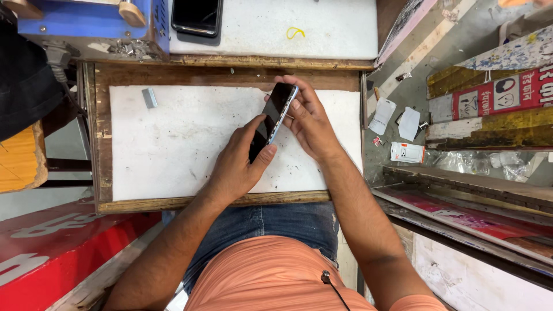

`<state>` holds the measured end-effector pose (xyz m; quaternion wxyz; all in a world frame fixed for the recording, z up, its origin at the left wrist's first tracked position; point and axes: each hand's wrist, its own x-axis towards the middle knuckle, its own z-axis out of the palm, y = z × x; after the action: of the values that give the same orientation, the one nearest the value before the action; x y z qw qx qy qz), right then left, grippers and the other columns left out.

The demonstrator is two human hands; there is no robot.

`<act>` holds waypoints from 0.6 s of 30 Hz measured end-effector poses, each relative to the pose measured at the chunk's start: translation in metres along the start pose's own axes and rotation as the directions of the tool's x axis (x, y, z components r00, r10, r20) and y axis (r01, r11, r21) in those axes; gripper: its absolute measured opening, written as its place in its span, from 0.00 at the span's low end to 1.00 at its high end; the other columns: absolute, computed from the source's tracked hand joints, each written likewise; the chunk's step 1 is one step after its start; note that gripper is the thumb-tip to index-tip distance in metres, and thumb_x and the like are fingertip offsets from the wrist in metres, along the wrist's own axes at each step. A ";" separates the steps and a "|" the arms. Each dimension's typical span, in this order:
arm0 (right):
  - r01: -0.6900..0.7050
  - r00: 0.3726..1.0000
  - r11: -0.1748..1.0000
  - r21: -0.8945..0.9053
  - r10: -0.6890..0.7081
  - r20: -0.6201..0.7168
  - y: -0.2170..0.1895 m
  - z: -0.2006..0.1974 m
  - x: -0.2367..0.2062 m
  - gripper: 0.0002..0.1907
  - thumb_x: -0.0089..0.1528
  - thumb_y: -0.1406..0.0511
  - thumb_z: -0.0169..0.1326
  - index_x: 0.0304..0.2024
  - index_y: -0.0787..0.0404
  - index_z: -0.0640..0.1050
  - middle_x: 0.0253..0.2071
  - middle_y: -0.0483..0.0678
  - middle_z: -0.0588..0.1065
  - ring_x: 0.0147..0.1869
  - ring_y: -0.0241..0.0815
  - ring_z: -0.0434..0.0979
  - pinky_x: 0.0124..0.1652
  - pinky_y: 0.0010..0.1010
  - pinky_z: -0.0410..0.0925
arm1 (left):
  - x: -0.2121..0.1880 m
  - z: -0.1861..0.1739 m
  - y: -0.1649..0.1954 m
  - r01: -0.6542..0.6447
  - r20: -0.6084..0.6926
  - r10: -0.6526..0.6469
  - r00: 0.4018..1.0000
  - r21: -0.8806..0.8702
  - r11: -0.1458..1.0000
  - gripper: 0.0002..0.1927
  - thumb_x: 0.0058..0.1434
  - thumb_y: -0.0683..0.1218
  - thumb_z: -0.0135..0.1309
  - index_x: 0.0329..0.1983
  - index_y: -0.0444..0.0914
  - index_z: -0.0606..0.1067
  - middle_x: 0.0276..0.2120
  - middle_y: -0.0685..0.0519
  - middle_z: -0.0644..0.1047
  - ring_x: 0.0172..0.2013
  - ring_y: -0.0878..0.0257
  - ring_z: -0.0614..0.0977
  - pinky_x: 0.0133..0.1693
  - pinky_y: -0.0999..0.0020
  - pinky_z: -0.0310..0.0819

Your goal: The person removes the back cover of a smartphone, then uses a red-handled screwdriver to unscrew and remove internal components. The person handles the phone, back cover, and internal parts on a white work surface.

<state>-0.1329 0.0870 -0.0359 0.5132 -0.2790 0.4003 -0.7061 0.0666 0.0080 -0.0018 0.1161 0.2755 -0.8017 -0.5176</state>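
Above the white pad, both hands' fingers grasping a dark phone, its lower end hidden.

A single head-worn camera looks almost straight down from above the person's lap, close over the white-topped table, with the floor off beyond the right hand and benches beyond the left hand.

Orange tee with a thin black cord hanging down it, blue jeans, bare forearms.
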 end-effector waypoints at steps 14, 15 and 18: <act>-0.021 0.997 0.999 0.038 0.024 -0.072 0.001 0.006 0.001 0.30 0.70 0.53 0.51 0.70 0.56 0.62 0.71 0.57 0.64 0.71 0.56 0.72 0.62 0.51 0.75 | 0.005 -0.006 -0.002 0.011 0.080 -0.015 0.997 0.056 0.998 0.40 0.68 0.68 0.40 0.75 0.41 0.58 0.63 0.36 0.71 0.60 0.43 0.76 0.56 0.50 0.74; -0.029 0.997 0.999 0.030 0.031 -0.073 0.001 0.006 0.002 0.30 0.70 0.53 0.50 0.71 0.56 0.62 0.71 0.57 0.64 0.71 0.56 0.72 0.62 0.51 0.75 | 0.005 -0.006 -0.003 0.020 0.083 -0.024 0.996 0.051 0.999 0.40 0.68 0.69 0.40 0.75 0.42 0.58 0.63 0.36 0.71 0.61 0.43 0.77 0.56 0.50 0.74; -0.047 0.993 0.999 0.022 0.049 -0.104 0.001 0.007 0.002 0.32 0.69 0.53 0.51 0.72 0.56 0.61 0.72 0.57 0.64 0.70 0.57 0.72 0.61 0.51 0.75 | 0.006 -0.006 -0.005 -0.039 0.057 0.037 0.998 0.039 0.998 0.39 0.70 0.70 0.37 0.75 0.41 0.58 0.62 0.35 0.72 0.60 0.41 0.78 0.56 0.49 0.75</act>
<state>-0.1275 0.0830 -0.0334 0.5110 -0.2268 0.4261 -0.7113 0.0664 -0.0014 -0.0038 0.0978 0.2477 -0.8200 -0.5066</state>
